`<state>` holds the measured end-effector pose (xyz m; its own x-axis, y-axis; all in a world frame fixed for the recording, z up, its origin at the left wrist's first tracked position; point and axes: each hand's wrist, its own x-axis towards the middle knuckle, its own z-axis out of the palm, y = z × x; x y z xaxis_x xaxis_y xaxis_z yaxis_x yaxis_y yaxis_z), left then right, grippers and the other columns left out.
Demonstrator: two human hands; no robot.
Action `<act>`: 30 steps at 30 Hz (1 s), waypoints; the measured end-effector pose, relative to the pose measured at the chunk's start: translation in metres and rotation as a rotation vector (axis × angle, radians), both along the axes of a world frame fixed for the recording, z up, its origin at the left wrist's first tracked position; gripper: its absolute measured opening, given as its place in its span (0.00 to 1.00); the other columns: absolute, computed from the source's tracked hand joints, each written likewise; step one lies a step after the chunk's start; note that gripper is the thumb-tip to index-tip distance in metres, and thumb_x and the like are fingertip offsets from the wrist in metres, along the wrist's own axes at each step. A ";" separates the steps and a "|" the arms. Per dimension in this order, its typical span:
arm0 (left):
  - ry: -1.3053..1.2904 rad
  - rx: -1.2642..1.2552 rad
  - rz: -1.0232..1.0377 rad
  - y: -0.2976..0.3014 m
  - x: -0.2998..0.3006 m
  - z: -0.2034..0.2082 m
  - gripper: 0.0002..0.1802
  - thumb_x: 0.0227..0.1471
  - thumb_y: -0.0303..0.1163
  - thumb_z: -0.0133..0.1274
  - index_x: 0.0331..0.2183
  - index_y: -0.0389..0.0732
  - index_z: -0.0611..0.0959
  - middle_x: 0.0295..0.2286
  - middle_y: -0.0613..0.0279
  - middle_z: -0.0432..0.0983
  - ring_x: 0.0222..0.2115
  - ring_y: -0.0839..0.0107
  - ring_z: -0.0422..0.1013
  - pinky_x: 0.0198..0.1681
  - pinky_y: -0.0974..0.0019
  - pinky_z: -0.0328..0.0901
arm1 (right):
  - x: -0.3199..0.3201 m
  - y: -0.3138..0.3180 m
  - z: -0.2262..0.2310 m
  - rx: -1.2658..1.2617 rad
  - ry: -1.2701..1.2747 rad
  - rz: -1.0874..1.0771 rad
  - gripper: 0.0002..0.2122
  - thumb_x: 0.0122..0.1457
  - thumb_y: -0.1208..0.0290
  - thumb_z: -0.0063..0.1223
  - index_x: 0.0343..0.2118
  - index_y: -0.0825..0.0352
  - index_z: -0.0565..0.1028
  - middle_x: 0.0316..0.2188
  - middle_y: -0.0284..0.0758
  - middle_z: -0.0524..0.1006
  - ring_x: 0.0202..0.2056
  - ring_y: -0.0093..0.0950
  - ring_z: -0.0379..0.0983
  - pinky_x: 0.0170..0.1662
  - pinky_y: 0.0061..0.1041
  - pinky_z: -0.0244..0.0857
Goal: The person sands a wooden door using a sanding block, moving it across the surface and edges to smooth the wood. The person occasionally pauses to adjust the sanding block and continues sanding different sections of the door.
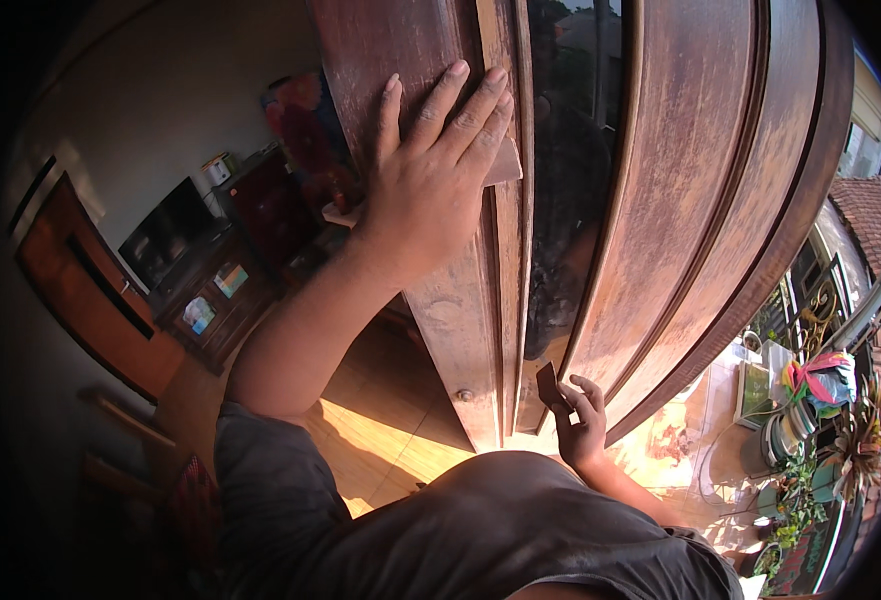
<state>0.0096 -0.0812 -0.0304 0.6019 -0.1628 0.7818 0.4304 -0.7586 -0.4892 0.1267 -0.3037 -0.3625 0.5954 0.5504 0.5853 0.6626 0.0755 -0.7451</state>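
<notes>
Head view: your left hand lay on the wooden door, fingers apart; your right hand, beside the door, had fingers apparently clamped on a brown piece. Surface rubbing seemed underway; the next move called for flat, even contact.

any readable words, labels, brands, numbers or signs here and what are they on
None can be read clearly.
Dark panel at lower right: reddish marks that may be lettering, too blurred to read.
Pale can by the television: any label is too small.
Colourful item in the low cabinet: too small to tell.
Wooden door and small brown piece at the right hand: no lettering shows.
</notes>
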 end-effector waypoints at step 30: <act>-0.447 -0.160 -0.574 0.015 0.029 0.031 0.20 0.52 0.25 0.64 0.49 0.42 0.85 0.43 0.53 0.75 0.42 0.63 0.73 0.50 0.62 0.67 | -0.004 0.002 -0.008 -0.061 0.010 -0.157 0.18 0.54 0.87 0.60 0.48 0.66 0.80 0.50 0.44 0.76 0.52 0.39 0.74 0.52 0.32 0.71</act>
<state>0.0386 -0.0662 0.0011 0.0756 -0.2198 0.9726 0.0765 -0.9713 -0.2254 0.1231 -0.3013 -0.3707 0.6825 0.4842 0.5475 0.6555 -0.0741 -0.7515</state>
